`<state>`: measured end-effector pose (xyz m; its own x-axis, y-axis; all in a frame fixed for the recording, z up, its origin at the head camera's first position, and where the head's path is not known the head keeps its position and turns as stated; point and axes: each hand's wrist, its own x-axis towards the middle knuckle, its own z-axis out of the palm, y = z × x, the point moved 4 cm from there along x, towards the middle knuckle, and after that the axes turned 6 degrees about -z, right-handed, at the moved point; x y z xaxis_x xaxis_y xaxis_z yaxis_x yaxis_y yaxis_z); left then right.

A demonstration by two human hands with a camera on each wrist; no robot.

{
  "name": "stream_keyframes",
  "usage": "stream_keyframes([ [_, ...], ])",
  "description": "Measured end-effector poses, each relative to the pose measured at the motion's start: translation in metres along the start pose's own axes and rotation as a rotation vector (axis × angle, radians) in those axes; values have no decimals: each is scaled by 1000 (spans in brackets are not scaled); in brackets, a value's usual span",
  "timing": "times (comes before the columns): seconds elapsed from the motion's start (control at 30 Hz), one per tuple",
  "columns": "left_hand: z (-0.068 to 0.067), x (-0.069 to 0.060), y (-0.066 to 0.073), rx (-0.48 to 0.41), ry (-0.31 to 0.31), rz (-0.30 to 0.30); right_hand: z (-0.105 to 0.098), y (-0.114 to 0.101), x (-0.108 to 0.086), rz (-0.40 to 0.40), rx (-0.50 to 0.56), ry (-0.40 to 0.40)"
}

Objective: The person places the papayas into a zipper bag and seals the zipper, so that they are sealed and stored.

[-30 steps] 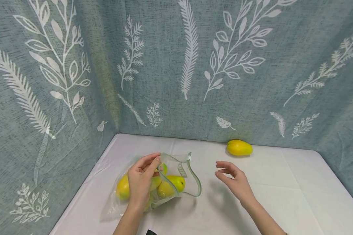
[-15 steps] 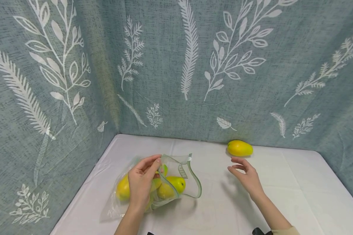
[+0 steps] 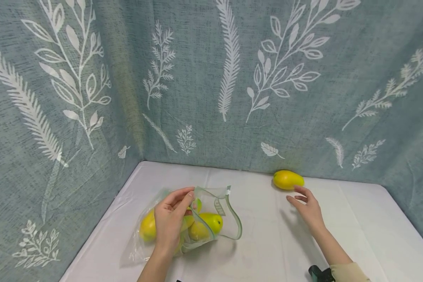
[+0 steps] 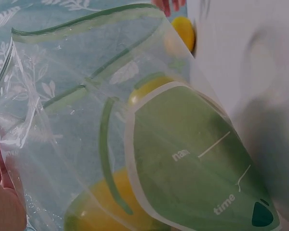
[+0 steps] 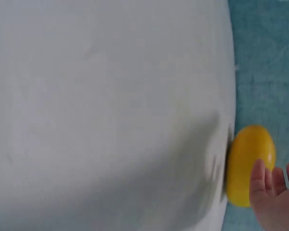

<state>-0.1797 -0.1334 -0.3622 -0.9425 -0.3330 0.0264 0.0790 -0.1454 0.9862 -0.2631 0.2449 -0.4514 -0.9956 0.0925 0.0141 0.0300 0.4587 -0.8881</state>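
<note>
Loose yellow fruit (image 3: 288, 179): on its side on the white-covered worktop (image 3: 253, 254), at the far edge, close by the leaf-print curtain (image 3: 201, 78).
Right grip (image 3: 309, 209): just beside the near right end of that fruit, fingers loosely bent, a gap between thumb and fingers, holding nothing; one fingertip overlaps the fruit in my head view, and I cannot tell whether it touches.
Left grip (image 3: 169, 219): thumb and fingers pinch the mouth edge of the clear zip bag (image 3: 218, 207), whose mouth gapes to my right.
Bagged fruit (image 3: 206, 226): several yellow-green pieces, showing on both sides of the left grip, well apart from the right.
Green panel (image 4: 183, 159): on the bag in my left wrist view; I read "time" and, higher up, "nam", the next letter unclear; a white line accompanies each.
Change: half a second ago I see the right grip farther from the loose fruit; left grip, bag and fruit look unmoved.
</note>
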Motion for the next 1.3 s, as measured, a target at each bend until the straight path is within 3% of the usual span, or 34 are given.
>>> stream_keyframes([
  [0.33,0,0,-1,9,3,-3,-13,15,22,28,-40,26],
  [0.63,-1,-2,-2,-10,-6,11,-13,27,40,63,-41,-58],
  [0.97,0,-2,-2,-16,-24,-4,-14,37,57,102,4,-124],
  [1.3,1,-1,-3,-3,-25,3,-12,38,64,97,100,-136],
])
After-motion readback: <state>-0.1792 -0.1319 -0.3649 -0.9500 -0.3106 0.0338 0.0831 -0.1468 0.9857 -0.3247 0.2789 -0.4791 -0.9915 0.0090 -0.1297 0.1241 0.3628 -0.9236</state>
